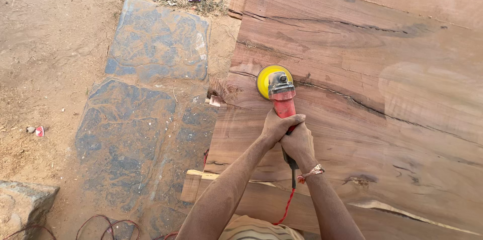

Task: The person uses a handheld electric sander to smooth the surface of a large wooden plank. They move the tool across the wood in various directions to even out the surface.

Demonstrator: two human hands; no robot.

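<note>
Grinder: you hold a red grinder point(283, 100) with both hands; it lies on the slab point(362, 99) near the slab's left edge, its body pointing away from you.
Disc: the yellow disc point(265, 79) sits flat on the wood at the grinder's far end, just beside a dark crack that runs across the slab toward the right edge.
Left hand: your left hand point(275, 127) is clenched round the grinder's body, fingers wrapped over the top, forearm reaching in from the bottom middle.
Right hand: your right hand point(298, 142) is clamped round the rear of the handle, touching the left hand and just behind it; a bracelet point(312, 172) sits on that wrist.
Cord: a red cord point(285, 209) leaves the handle's back end and drops between your forearms toward the slab's near edge.
Slab: broad reddish-brown wood, dusty, with long cracks and a pale sanded patch toward the right edge.
Containers: you have none in view.
Ground: dusty flagstones point(151, 104) lie to the left of the slab, bare sandy earth beyond them, a stone block point(25, 202) at the bottom left corner.
</note>
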